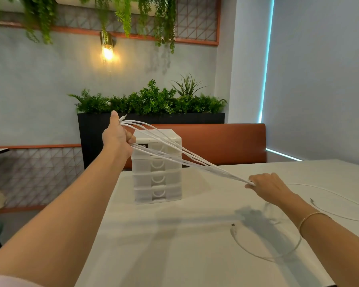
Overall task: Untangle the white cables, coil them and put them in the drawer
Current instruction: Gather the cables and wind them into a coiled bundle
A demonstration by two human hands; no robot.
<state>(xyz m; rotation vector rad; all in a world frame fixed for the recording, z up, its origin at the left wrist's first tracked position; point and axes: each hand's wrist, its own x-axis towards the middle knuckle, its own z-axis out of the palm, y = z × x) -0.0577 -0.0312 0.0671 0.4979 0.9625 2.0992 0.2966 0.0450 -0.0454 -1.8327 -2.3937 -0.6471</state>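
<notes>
White table fills the lower centre and right of the view; its left edge runs diagonally from the drawer unit down toward the bottom of the frame, and beyond that edge the floor and a lattice partition are visible. Far edge of the table meets an orange bench back, with a black planter of green foliage behind it. Right side: a plain wall with a strip of blue light along the corner.

White drawer unit, four drawers stacked, stands near the table's far left corner, all drawers appearing pushed in. Bare tabletop lies in front of it and between it and the right hand.

Left hand is raised above table level, just in front of the drawer unit's top. Its fingers are curled round a bundle of white cables; a connector tip pokes out above the grip. Several strands fan from this hand and converge, stretched taut, down to the right.

Right hand is low, near the table surface, fingers closed in a pinch on the gathered strands. A thin bracelet sits on that wrist.

Loose cable lies on the table under the right forearm in a wide loop, one connector end free near the middle of the table. Another loose strand curves along the right side, well apart from the drawer unit.
</notes>
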